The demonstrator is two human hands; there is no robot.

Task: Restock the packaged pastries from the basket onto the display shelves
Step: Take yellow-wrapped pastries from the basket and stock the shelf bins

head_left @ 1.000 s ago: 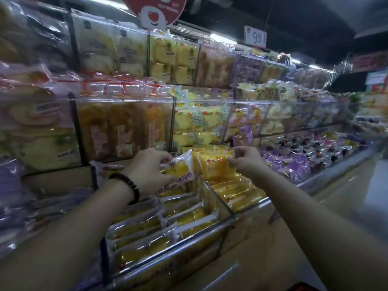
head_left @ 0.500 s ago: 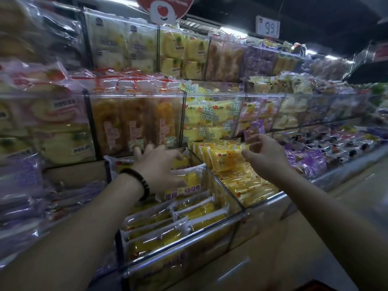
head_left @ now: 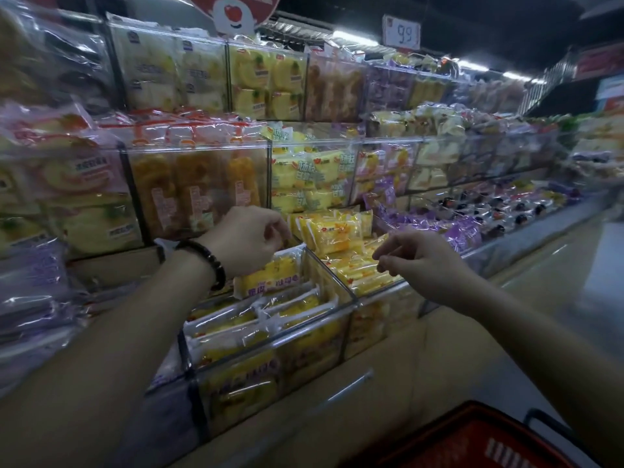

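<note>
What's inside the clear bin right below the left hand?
Yellow packaged pastries fill the clear bin: one pack leans upright at the back, partly covered by the left hand; others lie flat in rows. Whatever sits behind the hand is hidden.

A white price card (head_left: 401,32) hanging overhead reads "99" in dark digits. The red round sign (head_left: 236,11) to its left carries a white heart-face drawing, but its lettering is cropped and unreadable. Yellow-green packets (head_left: 324,170) on the middle shelf (head_left: 304,140) bear large Chinese characters, possibly "杨枝甘露", though blur leaves this unsure. An upright yellow packet (head_left: 270,276) in the lower bin (head_left: 270,336) shows red Chinese characters along its bottom edge, too smeared to read. Pale labels on the orange packets (head_left: 199,197) are illegible.
</note>
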